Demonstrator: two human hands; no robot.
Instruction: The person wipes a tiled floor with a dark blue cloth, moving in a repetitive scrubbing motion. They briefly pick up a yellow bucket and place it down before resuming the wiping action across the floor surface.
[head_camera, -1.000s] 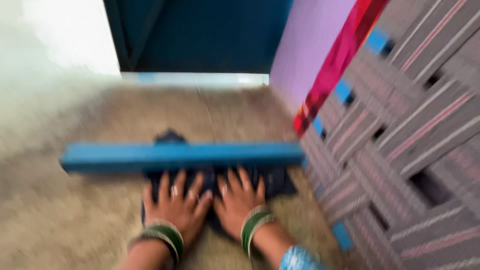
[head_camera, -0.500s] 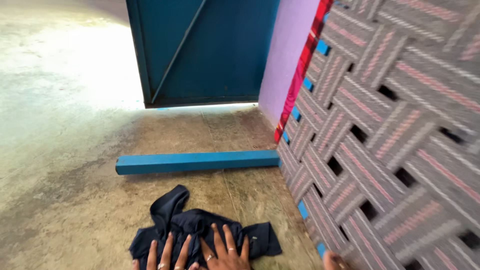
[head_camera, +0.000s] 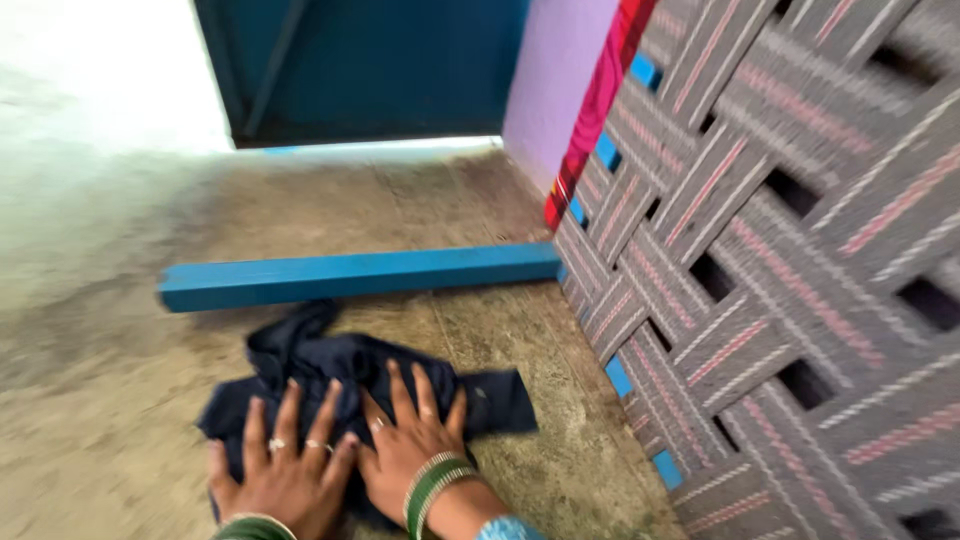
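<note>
A crumpled dark navy cloth (head_camera: 330, 375) lies on the rough concrete floor (head_camera: 120, 400). My left hand (head_camera: 285, 468) lies flat on its near part, fingers spread, rings on two fingers and green bangles at the wrist. My right hand (head_camera: 408, 450) presses flat on the cloth beside it, the two hands touching side by side. Neither hand grips the cloth; both palms rest on top of it.
A blue bar (head_camera: 360, 275) lies across the floor just beyond the cloth. A woven grey and pink cot (head_camera: 760, 250) stands on edge at the right, a red cloth (head_camera: 595, 110) along it. Behind are a blue door (head_camera: 370, 65) and a lilac wall (head_camera: 555, 80).
The view has swung back and forth. The cloth and my hands now lie nearer than the blue bar, having slid back from under it.
</note>
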